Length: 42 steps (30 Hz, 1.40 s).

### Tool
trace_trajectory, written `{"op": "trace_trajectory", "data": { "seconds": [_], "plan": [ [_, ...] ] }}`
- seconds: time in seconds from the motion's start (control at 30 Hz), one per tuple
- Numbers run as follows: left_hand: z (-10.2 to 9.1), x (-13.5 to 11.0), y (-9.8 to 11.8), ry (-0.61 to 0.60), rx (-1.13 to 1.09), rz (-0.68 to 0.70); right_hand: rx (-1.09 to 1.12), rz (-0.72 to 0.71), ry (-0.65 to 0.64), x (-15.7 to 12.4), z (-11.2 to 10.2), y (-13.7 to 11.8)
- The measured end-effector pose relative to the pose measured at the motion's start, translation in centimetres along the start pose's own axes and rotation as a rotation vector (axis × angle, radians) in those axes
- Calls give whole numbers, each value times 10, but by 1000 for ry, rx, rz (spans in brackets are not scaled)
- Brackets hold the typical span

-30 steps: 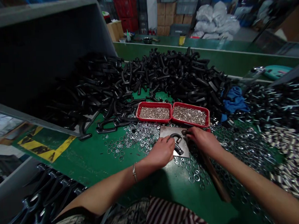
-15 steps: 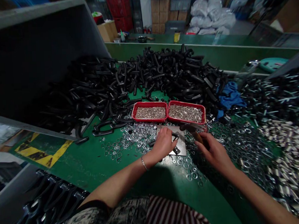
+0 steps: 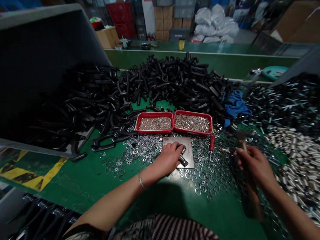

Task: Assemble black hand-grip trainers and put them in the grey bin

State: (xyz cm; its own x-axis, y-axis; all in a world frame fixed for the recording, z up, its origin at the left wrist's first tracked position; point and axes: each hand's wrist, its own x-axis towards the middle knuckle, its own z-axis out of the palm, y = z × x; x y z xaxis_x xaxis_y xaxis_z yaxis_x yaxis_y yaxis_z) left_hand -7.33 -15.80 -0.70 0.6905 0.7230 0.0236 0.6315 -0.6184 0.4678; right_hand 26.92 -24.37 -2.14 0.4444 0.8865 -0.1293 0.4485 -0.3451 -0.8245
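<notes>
Green bench, open before plate edge; left grip closed on black part, right grip round hammer

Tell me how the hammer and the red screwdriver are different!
The hammer has a brownish handle; the screwdriver has a red one. The hammer looks much longer than the screwdriver. The right hand grips the hammer, while the screwdriver lies among metal rings. Both are tools.

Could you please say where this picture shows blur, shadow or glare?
Head view: the hammer in the right hand looks blurred; same view: shadow darkens part of the tabletop, the grey bin is nearly black inside, and metal cylinders glint.
</notes>
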Motion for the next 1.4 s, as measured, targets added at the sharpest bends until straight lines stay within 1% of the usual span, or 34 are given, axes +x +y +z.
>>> {"op": "trace_trajectory", "data": {
  "seconds": [0.03, 0.07, 0.1, 0.17, 0.2, 0.23, 0.27, 0.3, 0.33, 0.37, 0.4, 0.47, 0.5, 0.57, 0.63, 0.7, 0.77, 0.8, 0.83, 0.87, 0.9, 0.97, 1.03, 1.13, 1.2, 1.27, 1.4],
  "plan": [
    [-2, 3, -1, 19, -66, -13, -27, 36, -5, 7, -10, 10],
    [-3, 5, -3, 43, -162, -43, -84, 43, -12, 14, -19, 18],
    [-3, 7, -5, 69, -264, -88, -183, 6, 10, 21, -26, 23],
    [-3, 9, -13, 130, -400, -196, -476, -185, 161, 34, -32, 25],
    [-2, 7, -17, 163, -407, -237, -602, -295, 227, 39, -29, 22],
    [-1, 5, -20, 191, -376, -259, -684, -385, 247, 42, -22, 17],
    [1, 1, -23, 207, -322, -260, -719, -439, 209, 44, -11, 10],
    [2, -4, -25, 210, -261, -247, -721, -456, 132, 45, 3, 1],
    [4, -9, -25, 202, -206, -231, -715, -442, 42, 45, 19, -8],
    [7, -14, -23, 185, -159, -220, -725, -406, -22, 44, 36, -18],
    [10, -19, -21, 167, -120, -216, -761, -356, -41, 43, 52, -27],
    [16, -25, -15, 138, -62, -228, -864, -254, -2, 40, 77, -42],
    [19, -27, -12, 127, -46, -238, -900, -210, 15, 39, 84, -48],
    [23, -26, -8, 120, -34, -248, -915, -125, 12, 37, 87, -55],
    [26, -23, -9, 135, -40, -245, -883, -66, 23, 36, 76, -58],
    [26, -19, -11, 153, -51, -242, -819, -75, 113, 33, 60, -60],
    [24, -16, -15, 157, -60, -242, -685, -165, 236, 28, 47, -65],
    [23, -16, -16, 149, -68, -240, -574, -225, 264, 24, 44, -69],
    [21, -17, -18, 134, -79, -233, -430, -279, 250, 19, 44, -74],
    [20, -18, -19, 115, -92, -225, -263, -320, 193, 14, 48, -79],
    [18, -19, -20, 95, -106, -214, -84, -343, 107, 8, 56, -84],
    [16, -21, -23, 61, -125, -195, 227, -327, -62, -3, 80, -93],
    [14, -23, -25, 45, -126, -190, 387, -271, -143, -12, 110, -98],
    [14, -22, -25, 35, -119, -196, 441, -211, -174, -18, 147, -96],
    [14, -20, -25, 28, -121, -201, 447, -201, -176, -19, 160, -92],
    [14, -19, -26, 17, -128, -208, 441, -204, -166, -18, 166, -88],
    [15, -18, -27, 4, -137, -219, 432, -203, -171, -16, 167, -85]
  ]
}}
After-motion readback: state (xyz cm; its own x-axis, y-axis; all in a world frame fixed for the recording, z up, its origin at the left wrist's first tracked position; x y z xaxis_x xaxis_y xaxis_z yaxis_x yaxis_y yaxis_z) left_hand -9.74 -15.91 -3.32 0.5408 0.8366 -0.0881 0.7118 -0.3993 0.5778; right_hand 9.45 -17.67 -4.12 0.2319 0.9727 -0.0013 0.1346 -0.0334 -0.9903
